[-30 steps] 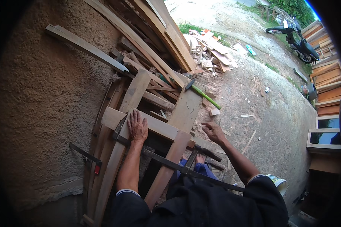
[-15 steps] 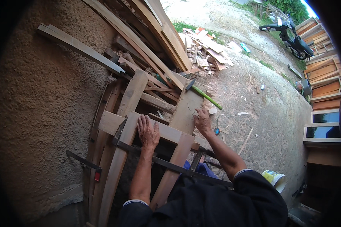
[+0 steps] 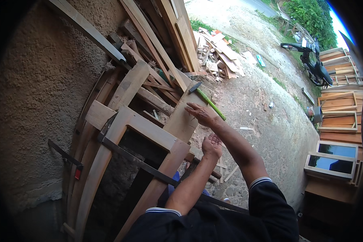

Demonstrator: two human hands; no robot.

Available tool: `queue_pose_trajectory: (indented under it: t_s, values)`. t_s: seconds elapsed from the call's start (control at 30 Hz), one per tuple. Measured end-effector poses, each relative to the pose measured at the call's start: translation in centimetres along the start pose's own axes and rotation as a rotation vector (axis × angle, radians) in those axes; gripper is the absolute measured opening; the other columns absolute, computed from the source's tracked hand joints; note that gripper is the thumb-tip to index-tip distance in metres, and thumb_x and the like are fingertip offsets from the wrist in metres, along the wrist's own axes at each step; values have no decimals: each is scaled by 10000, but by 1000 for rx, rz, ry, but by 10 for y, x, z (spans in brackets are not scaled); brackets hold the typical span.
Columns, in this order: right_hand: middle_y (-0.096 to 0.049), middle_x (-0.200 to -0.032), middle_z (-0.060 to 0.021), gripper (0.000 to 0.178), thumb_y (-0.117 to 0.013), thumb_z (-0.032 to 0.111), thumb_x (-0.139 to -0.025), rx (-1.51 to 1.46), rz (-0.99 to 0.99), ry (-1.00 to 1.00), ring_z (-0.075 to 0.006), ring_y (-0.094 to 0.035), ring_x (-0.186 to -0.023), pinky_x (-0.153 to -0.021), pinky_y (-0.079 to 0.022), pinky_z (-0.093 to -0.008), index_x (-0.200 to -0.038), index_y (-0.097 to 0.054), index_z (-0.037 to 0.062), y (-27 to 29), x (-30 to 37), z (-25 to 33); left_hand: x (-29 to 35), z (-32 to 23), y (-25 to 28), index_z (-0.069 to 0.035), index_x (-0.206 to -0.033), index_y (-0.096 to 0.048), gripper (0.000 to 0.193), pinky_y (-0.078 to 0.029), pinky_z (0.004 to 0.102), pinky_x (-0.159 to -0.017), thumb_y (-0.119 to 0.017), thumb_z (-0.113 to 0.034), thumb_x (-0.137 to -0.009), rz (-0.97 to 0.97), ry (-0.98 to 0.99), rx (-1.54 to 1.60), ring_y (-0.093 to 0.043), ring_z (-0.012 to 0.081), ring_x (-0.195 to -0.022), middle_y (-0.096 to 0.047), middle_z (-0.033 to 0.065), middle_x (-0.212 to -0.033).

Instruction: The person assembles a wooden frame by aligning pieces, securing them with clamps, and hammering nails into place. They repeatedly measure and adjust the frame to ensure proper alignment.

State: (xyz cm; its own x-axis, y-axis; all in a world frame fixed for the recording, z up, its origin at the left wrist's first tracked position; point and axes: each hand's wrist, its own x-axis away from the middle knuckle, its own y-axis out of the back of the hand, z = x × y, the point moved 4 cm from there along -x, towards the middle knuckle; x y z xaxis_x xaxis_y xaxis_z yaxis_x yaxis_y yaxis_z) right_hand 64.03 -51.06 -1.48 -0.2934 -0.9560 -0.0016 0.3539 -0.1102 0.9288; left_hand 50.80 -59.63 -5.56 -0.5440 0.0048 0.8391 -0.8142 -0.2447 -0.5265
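Note:
My right hand [image 3: 202, 114] is over the thick plank [image 3: 174, 126], fingers stretched out just below a hammer [image 3: 207, 101] with a green handle. No object shows in that hand, though its underside is hidden. Just below it, my left hand [image 3: 212, 147] is turned palm up beside the plank's right edge, fingers apart and slightly bent, with nothing visible in it. To the left, a wooden frame [image 3: 151, 134] rests on rough timbers. A dark metal bar clamp [image 3: 138, 162] runs across it, its jaw at the frame's left side.
A rough wall [image 3: 40, 105] rises on the left, with long boards [image 3: 177, 36] stacked toward the back. Wood offcuts [image 3: 220, 52] lie heaped beyond the plank. A motorcycle [image 3: 310, 60] and wooden frames [image 3: 339, 111] stand at the right.
My left hand has left the wooden frame, moved right and turned palm up. My right hand has moved up and left toward the hammer. The view has shifted.

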Motion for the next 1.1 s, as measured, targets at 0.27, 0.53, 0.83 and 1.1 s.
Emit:
queue_pose_trajectory:
  t_s: [0.27,0.53,0.83,1.1]
  values:
    - [-460,-1515,-108,645,-614,-63,-783,21,-47,105,-325,-489,-1381,-1054,-514,-401,-1402,-551,106,-21,7,-7,-57,-47,-3,7,-1435,-471,653,-365,442,-1193,-261,-481,-1056,-75,-341,483,-476,313,-1394,-499,160,-1503]
    - [-555,-1348,-79,463,-657,121,-828,-40,-49,154,-279,-491,-1356,-1029,-514,-373,-1289,-624,95,-8,58,16,-74,-54,-1,-64,-1375,-562,503,-465,491,-1086,-422,-382,-1010,-44,-273,457,-531,332,-1331,-544,168,-1437]
    - [-621,-1274,-80,468,-706,131,-784,-55,-116,-5,-268,-587,-1201,-970,-524,-378,-1245,-641,88,14,60,15,-105,-62,11,-24,-1252,-618,450,-464,447,-1094,-365,-328,-1037,33,-344,430,-590,287,-1251,-619,160,-1328]
    - [-580,-1256,-68,405,-631,107,-820,40,-100,-42,-266,-563,-1219,-955,-534,-373,-1222,-642,63,3,33,10,-108,-66,16,-1,-1241,-611,425,-519,434,-1047,-518,-336,-996,-61,-352,473,-650,301,-1156,-666,158,-1212]
